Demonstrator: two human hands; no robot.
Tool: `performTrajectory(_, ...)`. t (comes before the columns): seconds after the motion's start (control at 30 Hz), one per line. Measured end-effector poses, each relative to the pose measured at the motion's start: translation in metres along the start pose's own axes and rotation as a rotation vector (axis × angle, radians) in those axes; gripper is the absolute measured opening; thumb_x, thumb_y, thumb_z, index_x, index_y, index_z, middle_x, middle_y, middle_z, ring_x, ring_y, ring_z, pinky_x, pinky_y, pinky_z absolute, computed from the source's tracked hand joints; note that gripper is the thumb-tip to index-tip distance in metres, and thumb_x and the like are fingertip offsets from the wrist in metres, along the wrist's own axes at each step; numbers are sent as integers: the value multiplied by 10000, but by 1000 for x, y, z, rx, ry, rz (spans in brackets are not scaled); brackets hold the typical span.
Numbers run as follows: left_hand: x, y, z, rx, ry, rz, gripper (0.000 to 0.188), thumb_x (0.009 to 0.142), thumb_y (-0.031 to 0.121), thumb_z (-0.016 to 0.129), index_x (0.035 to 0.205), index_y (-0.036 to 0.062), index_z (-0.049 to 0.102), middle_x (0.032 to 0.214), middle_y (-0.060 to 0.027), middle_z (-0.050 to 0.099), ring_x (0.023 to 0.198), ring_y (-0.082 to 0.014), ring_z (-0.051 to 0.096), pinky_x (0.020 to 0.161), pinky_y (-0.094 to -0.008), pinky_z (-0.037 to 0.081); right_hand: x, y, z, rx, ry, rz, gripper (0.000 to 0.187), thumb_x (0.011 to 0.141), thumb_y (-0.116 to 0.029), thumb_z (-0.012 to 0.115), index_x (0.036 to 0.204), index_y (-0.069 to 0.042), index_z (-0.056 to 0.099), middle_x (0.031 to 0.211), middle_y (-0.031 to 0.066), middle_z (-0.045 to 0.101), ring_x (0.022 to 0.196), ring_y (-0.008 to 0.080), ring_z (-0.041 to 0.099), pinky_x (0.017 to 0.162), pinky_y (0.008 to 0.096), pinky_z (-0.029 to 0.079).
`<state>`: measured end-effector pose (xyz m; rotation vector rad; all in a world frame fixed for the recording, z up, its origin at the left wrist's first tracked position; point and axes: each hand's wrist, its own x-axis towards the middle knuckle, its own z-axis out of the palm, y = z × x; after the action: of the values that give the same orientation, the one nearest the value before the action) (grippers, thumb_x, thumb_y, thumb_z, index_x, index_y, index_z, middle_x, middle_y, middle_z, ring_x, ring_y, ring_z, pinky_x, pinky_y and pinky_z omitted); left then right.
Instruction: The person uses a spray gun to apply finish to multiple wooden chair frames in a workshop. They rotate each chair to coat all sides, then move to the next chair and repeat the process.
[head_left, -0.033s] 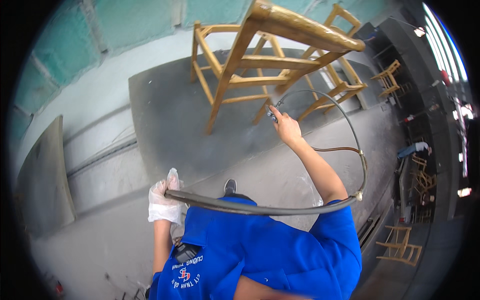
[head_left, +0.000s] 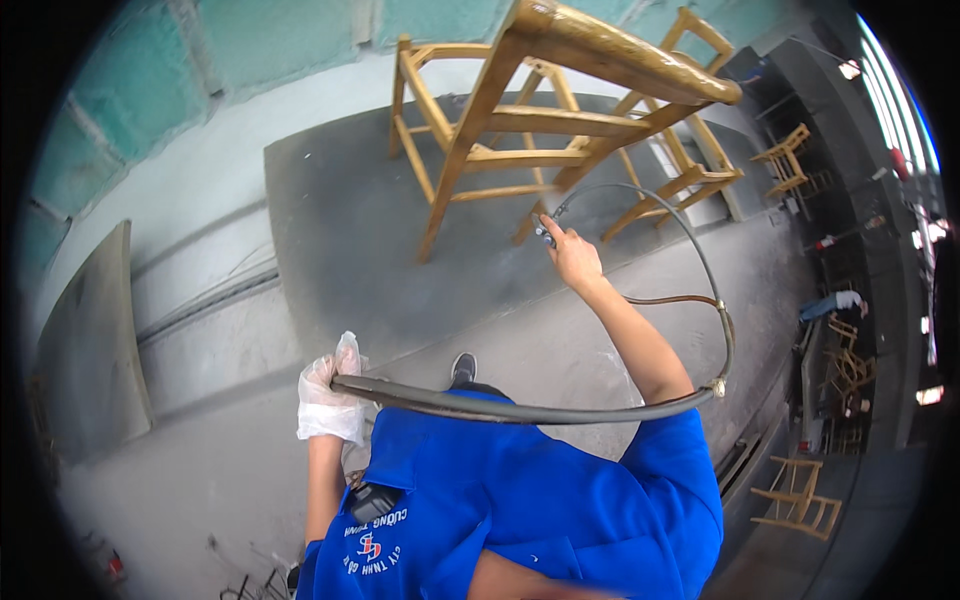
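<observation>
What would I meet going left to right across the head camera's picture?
Four-sided dark grey panel → left hand in a whitish see-through plastic glove → dark shoe with pale edging → bare right hand → light-brown wooden chair at the lower right.

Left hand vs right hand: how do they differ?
The left hand wears a translucent white glove; the right hand is bare. The left hand grips a dark hose; the right hand holds a small spray gun. The right hand reaches farther forward than the left hand. Both are closed on something.
</observation>
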<state>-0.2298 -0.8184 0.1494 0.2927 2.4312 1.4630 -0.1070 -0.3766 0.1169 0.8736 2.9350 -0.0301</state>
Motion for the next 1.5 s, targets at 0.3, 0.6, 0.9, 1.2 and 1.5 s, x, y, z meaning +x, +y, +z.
performTrajectory(0.3, 1, -13, 0, -8, 52, -49, 441, 1003, 364, 678, 757, -1, 689, 636, -45, 609, 616, -99, 515, 583, -326, 444, 5, -9, 83, 212, -230, 71, 543, 984, -286, 627, 1499, -272, 457, 1158, 198, 703, 1044, 405, 688, 899, 502, 549)
performTrajectory(0.6, -1, 2, 1, 72, 77, 54, 465, 1001, 382, 676, 729, 5, 686, 593, -53, 569, 583, -123, 500, 573, -336, 435, 10, 43, -6, 709, 461, 306, 463, 1007, -261, 631, 1440, -121, 546, 1250, 215, 688, 1201, 391, 638, 963, 417, 518)
performTrajectory(0.9, 6, 3, -3, -95, -41, 7, 494, 1000, 396, 680, 680, 20, 665, 600, -11, 579, 574, -92, 509, 545, -307, 424, -4, -31, -53, 1128, 233, 306, 264, 1017, -244, 642, 1189, -44, 639, 776, 15, 640, 648, 100, 617, 601, 265, 488)
performTrajectory(1.2, 12, 6, -6, -134, -61, 12, 492, 999, 408, 679, 677, 35, 662, 589, 0, 570, 578, -81, 518, 547, -299, 437, -19, -48, -127, 1113, 384, 70, 253, 1023, -272, 645, 1173, -70, 612, 805, -6, 638, 694, 79, 639, 490, 238, 451)
performTrajectory(1.5, 15, 5, -10, -154, -102, -83, 505, 993, 429, 681, 678, 34, 676, 608, 2, 594, 579, -74, 526, 543, -283, 437, -30, 46, -194, 733, 902, 277, 416, 999, -230, 666, 1365, -43, 602, 830, 30, 662, 680, 94, 610, 618, 275, 507)
